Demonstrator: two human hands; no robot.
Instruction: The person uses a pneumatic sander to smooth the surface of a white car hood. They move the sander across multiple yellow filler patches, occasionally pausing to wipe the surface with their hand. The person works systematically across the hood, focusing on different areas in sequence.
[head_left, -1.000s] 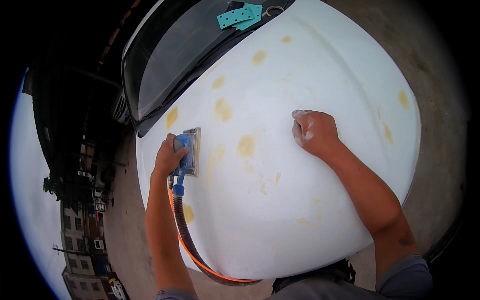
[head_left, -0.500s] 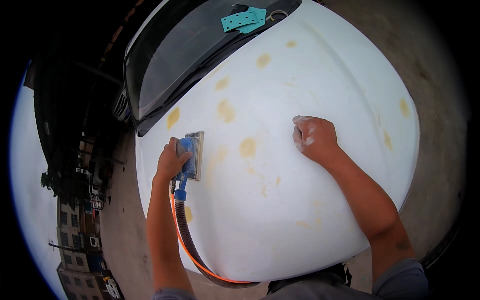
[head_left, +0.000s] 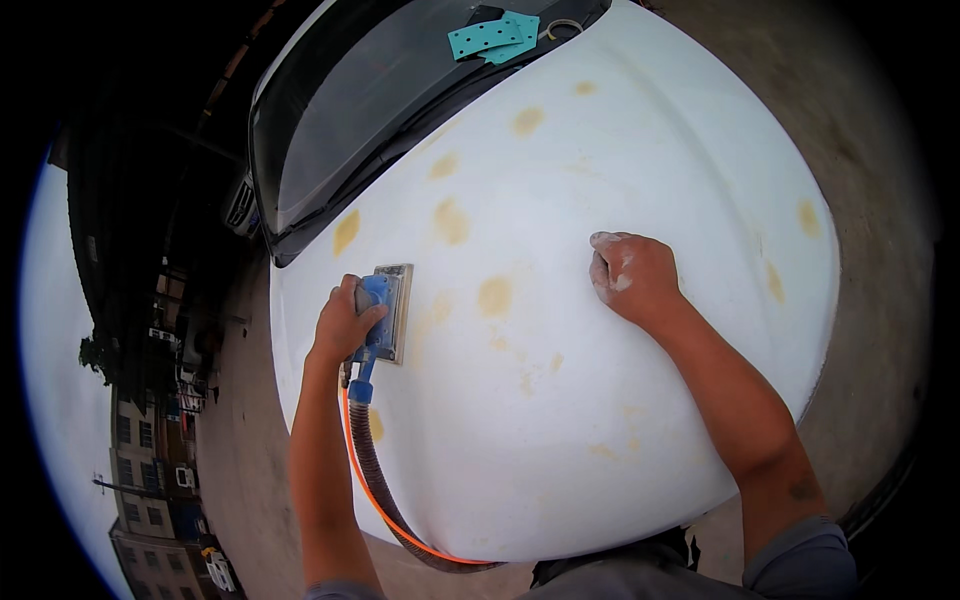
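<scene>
Closed around a blue rectangular air sander (head_left: 378, 318), my left hand (head_left: 346, 320) holds it against the left side of a white car hood (head_left: 570, 400). From the sander's near end, a dark ribbed hose (head_left: 385, 490) and an orange air line (head_left: 362, 467) curve down over the hood's front edge. My right hand (head_left: 636, 277), dusted white, is curled into a fist on or just over the right half of the hood. Its inner fingers are hidden, so I cannot see whether it holds anything. Yellowish patches (head_left: 494, 296) dot the hood around both hands.
Turquoise perforated sanding sheets (head_left: 490, 38) and a roll of tape (head_left: 561, 31) lie at the base of the dark windshield (head_left: 350, 90). A wiper (head_left: 365, 160) runs along the glass. Grey ground surrounds the car; buildings (head_left: 150, 480) stand far left.
The sander and my left hand sit almost where they were, the sander's pad slightly further right. My right fist keeps its shape and nearly its place. The whole view has shifted slightly.
</scene>
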